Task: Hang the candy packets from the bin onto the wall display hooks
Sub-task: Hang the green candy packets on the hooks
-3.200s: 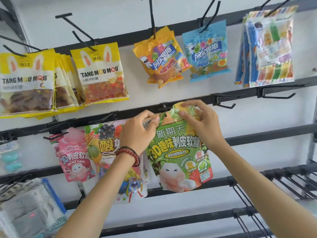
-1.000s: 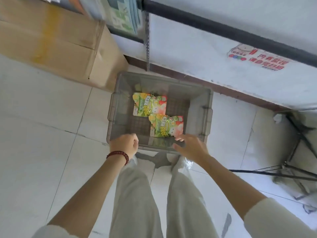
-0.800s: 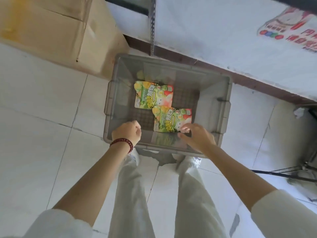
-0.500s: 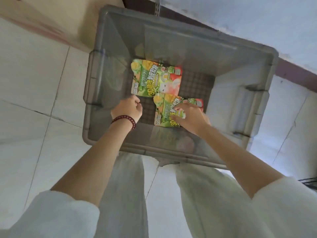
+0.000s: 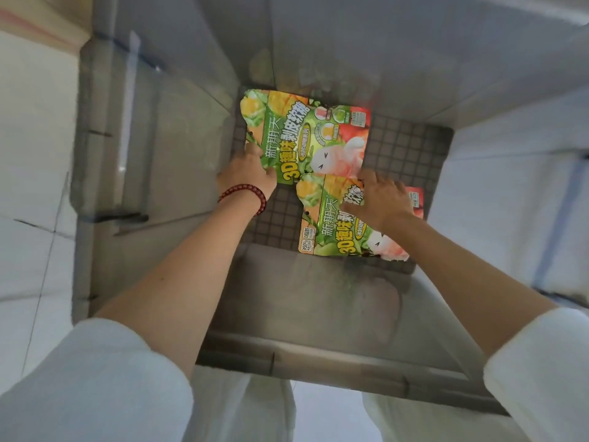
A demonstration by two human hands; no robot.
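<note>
Soft, even light fills the scene, brightest on the pale floor point(image 5: 30, 161) at left. Dull glare streaks the bin point(image 5: 178, 148) walls, and faint shadow lies inside. Edges bow with wide-angle stretch; the sleeves point(image 5: 95, 381) blur, while packet point(image 5: 296, 132) print reads clearly.

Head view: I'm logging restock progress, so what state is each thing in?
Grey translucent plastic bin: open-topped, holding two packets.
Far green candy packet: lying on bin floor, near-left edge gripped by left hand.
Near green candy packet: lying on bin floor, right hand resting on it.
</note>
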